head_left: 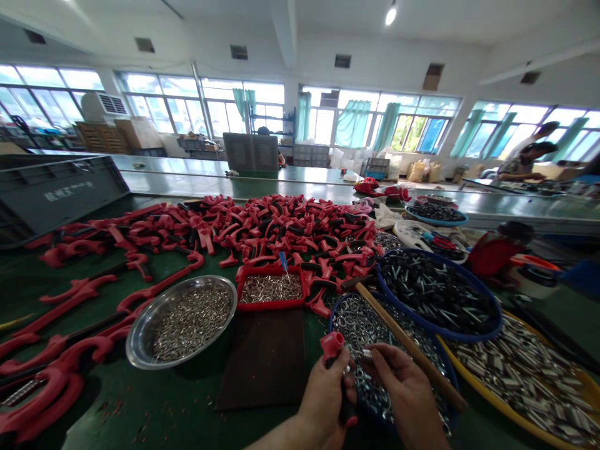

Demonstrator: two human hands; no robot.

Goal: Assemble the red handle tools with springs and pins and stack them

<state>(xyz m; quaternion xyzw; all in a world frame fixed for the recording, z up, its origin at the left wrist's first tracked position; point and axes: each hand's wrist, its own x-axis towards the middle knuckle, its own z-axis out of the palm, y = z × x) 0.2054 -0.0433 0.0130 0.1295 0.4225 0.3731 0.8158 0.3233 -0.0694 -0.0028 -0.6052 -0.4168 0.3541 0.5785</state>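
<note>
Upright in my left hand (325, 394) is a red and black plastic handle (332, 345), its red collar end pointing up and the fingers wrapped round its grip. Just to the right, my right hand (403, 384) pinches a small silver metal piece (367, 355) between thumb and fingertips. Both hands are over the near left part of a blue basin of metal rings (354, 322). A wooden-handled hammer (407, 340) lies across that basin, to the right of my right hand.
Red handles (276, 228) are heaped behind. Nearer are a steel bowl of small metal parts (192, 319), a red tray (272, 304) and a dark board (262, 362). Right are a blue basin of black-headed bolts (435, 290) and a yellow basin of metal tubes (525, 375). People (527, 156) sit far right.
</note>
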